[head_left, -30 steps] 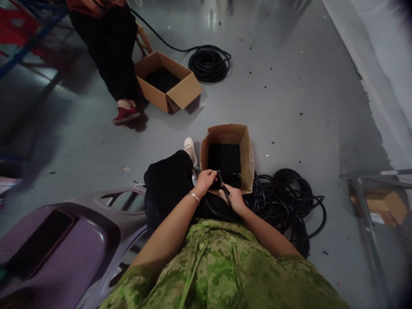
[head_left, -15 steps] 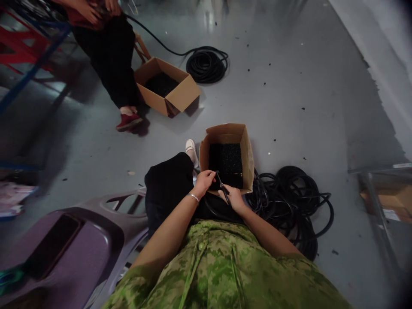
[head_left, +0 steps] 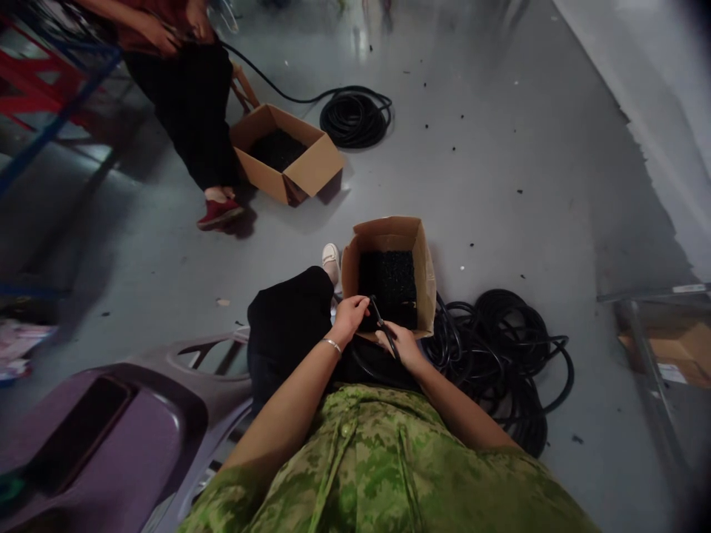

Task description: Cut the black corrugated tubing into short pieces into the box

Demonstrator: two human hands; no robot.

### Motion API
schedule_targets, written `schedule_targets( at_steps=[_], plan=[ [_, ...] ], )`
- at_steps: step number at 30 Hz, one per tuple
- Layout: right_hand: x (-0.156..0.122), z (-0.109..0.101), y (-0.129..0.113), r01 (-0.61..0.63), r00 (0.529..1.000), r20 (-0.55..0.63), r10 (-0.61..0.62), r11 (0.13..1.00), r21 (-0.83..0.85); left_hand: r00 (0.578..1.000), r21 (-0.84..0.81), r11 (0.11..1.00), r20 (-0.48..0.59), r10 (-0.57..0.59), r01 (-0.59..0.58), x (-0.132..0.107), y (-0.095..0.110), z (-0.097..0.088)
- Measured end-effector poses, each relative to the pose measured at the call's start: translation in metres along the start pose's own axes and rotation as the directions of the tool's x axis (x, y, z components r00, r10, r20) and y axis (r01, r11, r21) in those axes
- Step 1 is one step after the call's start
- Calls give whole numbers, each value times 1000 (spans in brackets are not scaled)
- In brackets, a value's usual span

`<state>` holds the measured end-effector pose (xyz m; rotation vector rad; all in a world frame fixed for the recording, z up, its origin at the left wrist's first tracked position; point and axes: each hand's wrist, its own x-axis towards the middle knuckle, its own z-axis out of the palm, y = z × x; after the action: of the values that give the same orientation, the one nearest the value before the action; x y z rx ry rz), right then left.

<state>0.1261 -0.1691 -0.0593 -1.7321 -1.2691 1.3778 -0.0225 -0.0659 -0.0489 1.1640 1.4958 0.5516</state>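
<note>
My left hand (head_left: pixel 349 317) is closed on the end of a black hose (head_left: pixel 364 363) that runs across my lap, right at the near rim of a cardboard box (head_left: pixel 425 270). My right hand (head_left: pixel 401 344) grips black cutters (head_left: pixel 382 324), whose blades point at the hose end by my left fingers. The box stands on the floor between my legs and holds several small black pieces (head_left: pixel 389 277). A tangled coil of the same black hose (head_left: pixel 500 355) lies on the floor to my right.
A purple plastic chair (head_left: pixel 111 422) stands at my left. Farther off, a seated person in black trousers (head_left: pixel 189 104) handles a hose leading to another coil (head_left: pixel 355 117), with a second cardboard box (head_left: pixel 286 152) at their feet. A metal rack (head_left: pixel 649 355) is at the right.
My hands have stayed at the box rim with hose and cutters. The view tilted slightly, so the other person's hands show at the top left.
</note>
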Motion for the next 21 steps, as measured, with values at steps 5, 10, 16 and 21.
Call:
schedule_targets(
  at_steps=[5,10,16,21],
  plan=[
    [7,3,-7,-76,996,66,65,982,173,999,34,999,32,6,-7,1,-2,2],
    [11,8,-20,-193,980,112,166,928,320,993,168,984,94,-69,52,6,-3,3],
    [11,12,-29,-272,962,108,250,880,390,983,165,978,113,-145,125,7,-1,4],
    [12,15,-26,-309,951,90,297,884,352,962,164,962,131,-241,219,11,-5,8]
  ],
)
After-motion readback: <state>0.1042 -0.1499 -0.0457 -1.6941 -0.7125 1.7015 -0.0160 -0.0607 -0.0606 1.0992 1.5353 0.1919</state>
